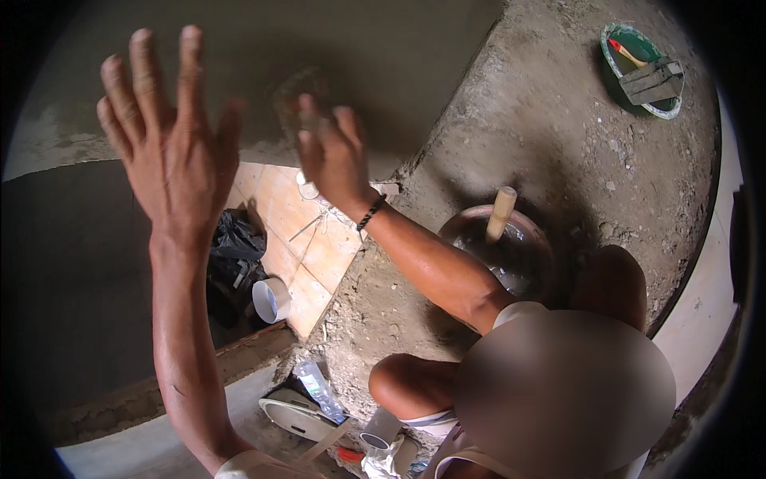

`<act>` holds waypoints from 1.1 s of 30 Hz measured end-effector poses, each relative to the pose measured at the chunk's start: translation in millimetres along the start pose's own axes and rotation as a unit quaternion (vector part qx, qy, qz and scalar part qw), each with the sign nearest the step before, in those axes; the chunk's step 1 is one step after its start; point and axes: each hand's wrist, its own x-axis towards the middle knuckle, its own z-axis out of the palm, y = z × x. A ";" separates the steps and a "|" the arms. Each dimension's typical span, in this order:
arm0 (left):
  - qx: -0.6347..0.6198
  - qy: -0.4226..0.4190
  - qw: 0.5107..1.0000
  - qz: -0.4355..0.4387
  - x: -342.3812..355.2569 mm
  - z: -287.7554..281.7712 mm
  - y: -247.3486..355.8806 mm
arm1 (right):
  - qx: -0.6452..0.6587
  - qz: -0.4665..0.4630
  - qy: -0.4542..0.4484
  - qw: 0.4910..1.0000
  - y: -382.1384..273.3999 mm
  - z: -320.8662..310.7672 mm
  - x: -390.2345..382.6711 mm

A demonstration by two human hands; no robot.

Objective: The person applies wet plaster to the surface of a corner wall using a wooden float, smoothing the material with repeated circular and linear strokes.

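1. Plainly, the left hand (pixel 171 136) is raised with fingers spread wide and holds nothing. It is in front of the grey plastered wall (pixel 399 48); I cannot tell whether it touches.
2. The person's right hand is out of view.
3. A crouching co-worker's hand (pixel 335 156) presses a blurred flat tool (pixel 303 92) to the same wall.
4. The wall looks evenly coated, apart from a paler patch at its left edge.
5. Below are orange tiles (pixel 307 239), a bucket (pixel 495 247) with a wooden handle in it and a green basin (pixel 614 76). The basin's contents are hard to make out.
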 end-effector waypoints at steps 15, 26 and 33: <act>0.076 -0.120 0.989 -0.029 -29.6 47.1 19.9 | 0.047 0.050 -0.009 0.998 65.4 7.5 -55.9; 0.106 -0.134 0.985 -0.027 -14.8 40.0 22.3 | 0.100 0.085 0.078 0.988 77.3 29.0 -61.2; 0.171 0.073 0.980 -0.072 45.6 20.5 -36.9 | 0.128 0.140 0.135 0.973 127.1 3.2 -12.6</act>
